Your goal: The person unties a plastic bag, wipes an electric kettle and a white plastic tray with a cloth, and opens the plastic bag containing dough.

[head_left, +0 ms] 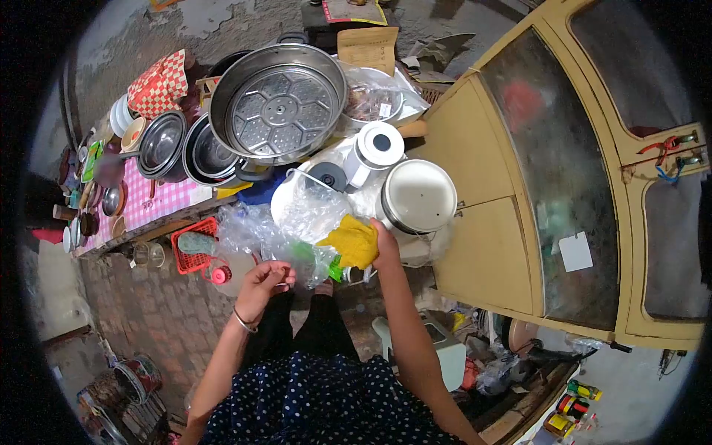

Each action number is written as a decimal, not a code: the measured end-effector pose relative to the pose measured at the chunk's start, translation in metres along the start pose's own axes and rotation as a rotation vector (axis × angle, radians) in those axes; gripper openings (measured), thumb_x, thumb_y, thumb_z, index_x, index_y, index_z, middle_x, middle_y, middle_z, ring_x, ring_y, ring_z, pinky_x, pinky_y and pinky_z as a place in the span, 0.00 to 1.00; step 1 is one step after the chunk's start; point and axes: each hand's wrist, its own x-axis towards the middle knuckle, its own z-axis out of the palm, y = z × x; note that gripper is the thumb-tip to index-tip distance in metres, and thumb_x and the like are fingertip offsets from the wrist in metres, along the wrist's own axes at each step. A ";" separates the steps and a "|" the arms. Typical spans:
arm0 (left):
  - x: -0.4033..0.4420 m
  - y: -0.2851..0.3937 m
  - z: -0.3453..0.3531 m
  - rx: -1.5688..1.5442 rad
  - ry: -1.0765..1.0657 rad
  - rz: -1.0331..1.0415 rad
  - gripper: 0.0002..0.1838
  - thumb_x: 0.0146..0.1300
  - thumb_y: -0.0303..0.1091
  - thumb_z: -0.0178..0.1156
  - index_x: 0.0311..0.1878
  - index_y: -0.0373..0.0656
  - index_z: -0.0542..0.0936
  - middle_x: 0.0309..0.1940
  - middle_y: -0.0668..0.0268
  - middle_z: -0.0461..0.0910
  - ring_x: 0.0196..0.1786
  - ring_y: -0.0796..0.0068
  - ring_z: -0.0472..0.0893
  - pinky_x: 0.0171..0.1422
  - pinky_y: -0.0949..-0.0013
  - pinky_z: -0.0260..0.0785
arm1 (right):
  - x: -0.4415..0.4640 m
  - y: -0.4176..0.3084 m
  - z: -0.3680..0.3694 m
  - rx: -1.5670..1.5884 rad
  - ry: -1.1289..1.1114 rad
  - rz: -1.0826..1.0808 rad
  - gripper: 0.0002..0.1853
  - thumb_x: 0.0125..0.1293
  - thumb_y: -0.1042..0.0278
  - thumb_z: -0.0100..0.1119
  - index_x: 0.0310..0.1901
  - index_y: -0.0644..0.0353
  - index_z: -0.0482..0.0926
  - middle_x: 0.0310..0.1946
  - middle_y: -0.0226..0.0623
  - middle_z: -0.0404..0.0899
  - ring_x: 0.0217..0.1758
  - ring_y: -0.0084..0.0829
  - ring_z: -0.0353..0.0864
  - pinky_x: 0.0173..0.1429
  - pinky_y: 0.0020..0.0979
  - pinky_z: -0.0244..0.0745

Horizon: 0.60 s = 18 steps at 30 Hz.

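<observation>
My right hand (386,248) is closed on a bunched yellow cloth (351,241), beside a white lidded pot (420,196). Lower and to the left, my left hand (268,283) has its fingers curled together in a pinch. Crumpled clear plastic bags (256,231) lie just beyond those fingers; whether the hand grips any of the plastic is not visible. A white kettle with a dark lid centre (377,145) stands behind the cloth. Near it, a round dark lid (327,176) rests by more clear plastic.
A large steel steamer (279,104) sits over several metal pots and bowls (162,144) on a pink checked tablecloth (163,202). A red basket (194,245) is below. A yellow cabinet (482,256) rises at right. A pale green stool (443,348) stands near my right arm.
</observation>
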 end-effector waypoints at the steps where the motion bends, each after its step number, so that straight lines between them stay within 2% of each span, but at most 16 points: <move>1: 0.002 0.001 -0.002 -0.002 -0.003 -0.001 0.11 0.62 0.34 0.48 0.44 0.40 0.73 0.36 0.68 0.76 0.39 0.79 0.75 0.43 0.75 0.67 | -0.007 -0.001 0.010 -0.056 0.175 -0.108 0.17 0.56 0.60 0.53 0.41 0.65 0.70 0.34 0.38 0.75 0.35 0.33 0.77 0.40 0.31 0.74; 2: 0.003 0.002 -0.004 -0.008 -0.004 -0.006 0.11 0.63 0.34 0.48 0.44 0.40 0.72 0.36 0.67 0.76 0.38 0.79 0.75 0.43 0.75 0.67 | -0.012 0.001 0.016 -0.111 0.354 -0.217 0.17 0.55 0.60 0.54 0.41 0.66 0.70 0.33 0.38 0.75 0.35 0.34 0.77 0.40 0.32 0.74; 3: 0.005 0.003 -0.006 -0.012 -0.003 -0.013 0.11 0.63 0.34 0.48 0.45 0.39 0.72 0.37 0.67 0.76 0.38 0.79 0.75 0.42 0.75 0.68 | 0.000 0.010 0.007 -0.031 0.351 -0.299 0.19 0.52 0.61 0.55 0.39 0.68 0.70 0.33 0.38 0.74 0.34 0.34 0.76 0.38 0.32 0.73; 4: 0.008 0.002 -0.009 -0.013 -0.008 -0.017 0.11 0.63 0.34 0.48 0.45 0.39 0.72 0.37 0.67 0.76 0.38 0.79 0.75 0.42 0.75 0.68 | 0.006 0.016 -0.007 -0.031 0.356 -0.301 0.19 0.52 0.61 0.55 0.39 0.68 0.70 0.33 0.38 0.74 0.34 0.34 0.76 0.38 0.32 0.73; 6: 0.015 0.000 -0.016 -0.027 -0.053 -0.010 0.11 0.63 0.33 0.47 0.44 0.38 0.72 0.37 0.66 0.76 0.37 0.78 0.75 0.42 0.76 0.68 | -0.023 0.011 0.007 -0.128 0.530 -0.269 0.19 0.52 0.61 0.55 0.39 0.69 0.69 0.33 0.38 0.72 0.33 0.33 0.75 0.36 0.32 0.72; 7: 0.016 0.001 -0.018 -0.028 -0.058 -0.016 0.11 0.63 0.33 0.47 0.44 0.38 0.72 0.37 0.66 0.76 0.37 0.78 0.75 0.42 0.76 0.68 | -0.035 0.012 0.011 -0.127 0.538 -0.269 0.19 0.52 0.61 0.55 0.39 0.69 0.69 0.33 0.38 0.72 0.33 0.33 0.75 0.36 0.32 0.72; 9: 0.020 0.003 -0.020 -0.057 -0.048 -0.014 0.10 0.62 0.32 0.48 0.43 0.38 0.72 0.35 0.67 0.76 0.36 0.82 0.74 0.39 0.79 0.66 | -0.057 0.015 0.019 -0.096 0.521 -0.350 0.28 0.48 0.55 0.57 0.44 0.70 0.67 0.39 0.43 0.71 0.38 0.37 0.74 0.39 0.38 0.71; 12: 0.026 0.003 -0.026 -0.056 -0.069 -0.025 0.10 0.62 0.32 0.48 0.43 0.37 0.72 0.36 0.67 0.76 0.36 0.81 0.75 0.38 0.79 0.66 | -0.090 0.011 0.029 -0.125 0.620 -0.291 0.26 0.49 0.56 0.57 0.45 0.68 0.67 0.38 0.41 0.71 0.38 0.36 0.73 0.39 0.37 0.71; 13: 0.027 0.003 -0.028 -0.051 -0.076 -0.032 0.10 0.62 0.32 0.48 0.43 0.37 0.72 0.36 0.67 0.76 0.36 0.81 0.75 0.38 0.79 0.66 | -0.091 0.015 0.013 -0.118 0.629 -0.291 0.26 0.49 0.56 0.57 0.45 0.68 0.67 0.38 0.41 0.71 0.38 0.36 0.73 0.39 0.37 0.71; 15: 0.031 -0.001 -0.031 -0.025 -0.071 -0.034 0.10 0.62 0.32 0.49 0.43 0.38 0.73 0.36 0.67 0.76 0.36 0.80 0.75 0.39 0.78 0.67 | -0.093 0.027 -0.018 -0.132 0.514 -0.263 0.24 0.51 0.59 0.56 0.46 0.67 0.67 0.38 0.40 0.71 0.38 0.34 0.73 0.40 0.35 0.70; 18: 0.039 -0.006 -0.019 0.010 -0.115 -0.087 0.10 0.62 0.29 0.47 0.43 0.36 0.72 0.34 0.64 0.76 0.36 0.78 0.75 0.40 0.75 0.69 | -0.126 0.039 -0.011 0.016 0.553 -0.332 0.23 0.52 0.60 0.57 0.47 0.66 0.66 0.39 0.38 0.71 0.39 0.32 0.72 0.41 0.34 0.70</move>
